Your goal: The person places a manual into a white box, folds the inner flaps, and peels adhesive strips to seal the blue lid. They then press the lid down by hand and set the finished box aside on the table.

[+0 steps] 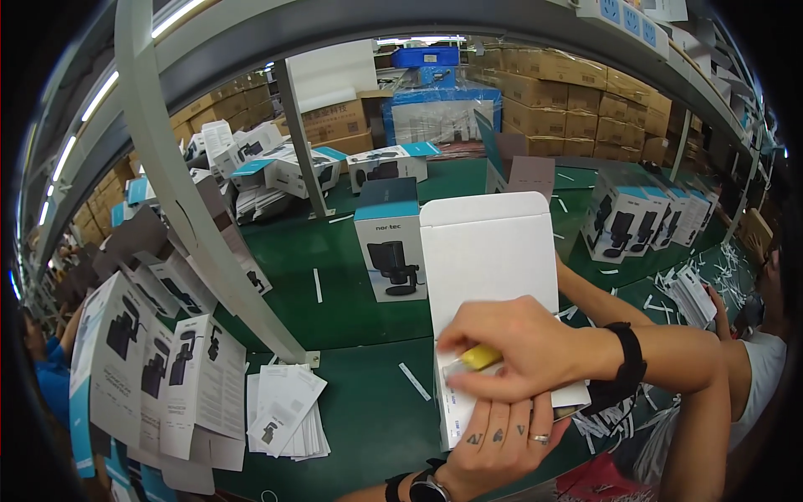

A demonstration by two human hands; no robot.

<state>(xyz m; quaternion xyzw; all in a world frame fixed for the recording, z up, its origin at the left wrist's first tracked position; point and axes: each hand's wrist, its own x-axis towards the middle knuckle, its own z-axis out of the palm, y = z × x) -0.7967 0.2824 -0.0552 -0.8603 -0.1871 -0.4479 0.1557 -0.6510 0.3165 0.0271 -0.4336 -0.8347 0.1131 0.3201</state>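
A white open carton (490, 259) stands on the green table in front of me with its flap raised. My left hand (498, 439), with a ring and a watch, has its fingers curled against the carton's near side. Just above it, my right hand (527, 351), with a black wristband, is bent over the carton's opening. Between its fingers is a small yellow object (481, 357), whose kind I cannot make out; the hand is slightly blurred. Both hands hide most of the carton's inside. Behind the carton's left edge stands a closed printed box (390, 251) with a blue top.
Left of me lie a stack of printed leaflets (288, 410) and open printed boxes (196, 376). A metal post (196, 201) rises from the table. More boxes (619, 217) stand at the right, beside paper strips (728, 276). Another person's arm (606, 297) reaches behind the carton.
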